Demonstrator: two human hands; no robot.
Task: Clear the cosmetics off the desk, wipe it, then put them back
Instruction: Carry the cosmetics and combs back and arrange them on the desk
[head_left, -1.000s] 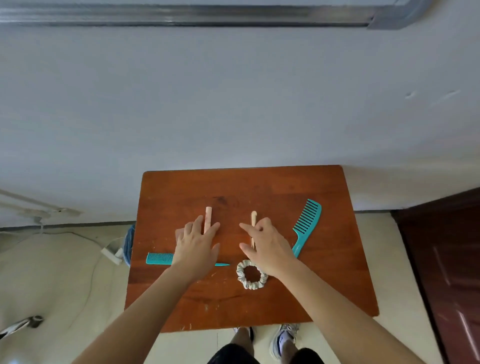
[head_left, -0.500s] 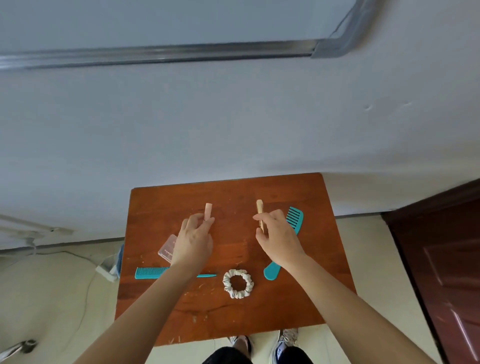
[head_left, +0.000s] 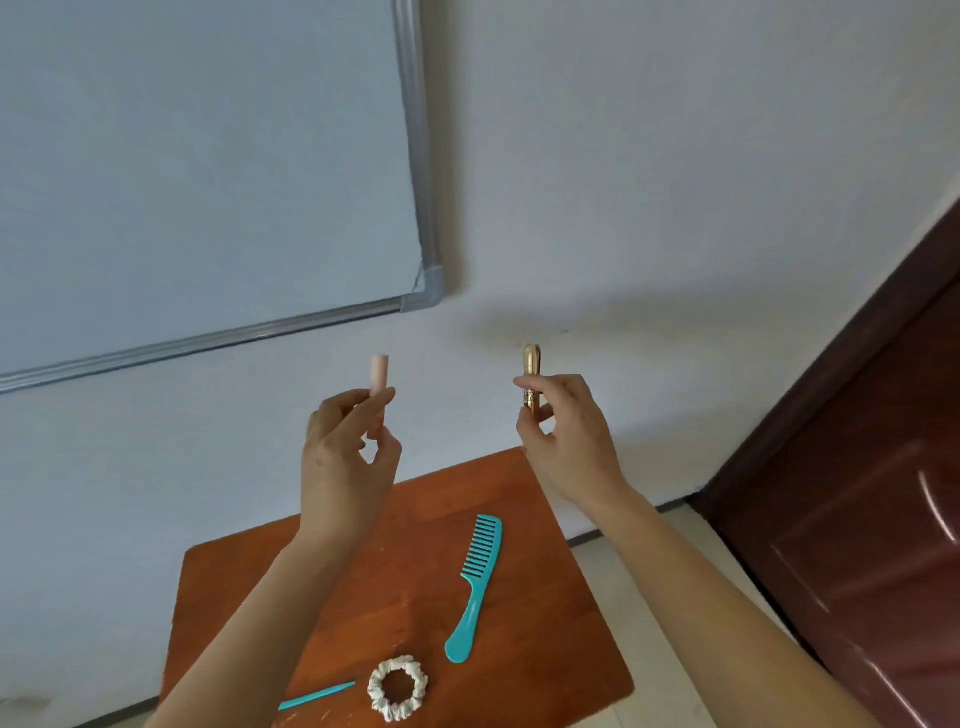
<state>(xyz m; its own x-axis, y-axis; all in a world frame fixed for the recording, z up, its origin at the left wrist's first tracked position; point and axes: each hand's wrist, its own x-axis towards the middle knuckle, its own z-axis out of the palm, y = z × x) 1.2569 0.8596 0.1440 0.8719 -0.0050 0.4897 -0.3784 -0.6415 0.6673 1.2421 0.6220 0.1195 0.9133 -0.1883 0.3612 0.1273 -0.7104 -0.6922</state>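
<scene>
My left hand (head_left: 345, 457) holds a pale pink tube (head_left: 378, 375) upright, raised well above the brown wooden desk (head_left: 571, 639). My right hand (head_left: 566, 441) grips a gold tube (head_left: 532, 379), also upright and lifted, in front of the wall. On the desk lie a teal wide-tooth comb (head_left: 475, 582), a pale scrunchie (head_left: 398, 687) and the pointed handle of a teal tail comb (head_left: 317, 695); my left forearm covers the rest of that comb.
A whiteboard (head_left: 208, 171) with a metal frame hangs on the wall at upper left. A dark brown door (head_left: 857, 519) stands to the right of the desk. Pale floor tiles (head_left: 670, 670) show beside the desk's right edge.
Both hands have lifted their tubes off the desk and raised them high. The view has tilted up toward the wall and whiteboard.
</scene>
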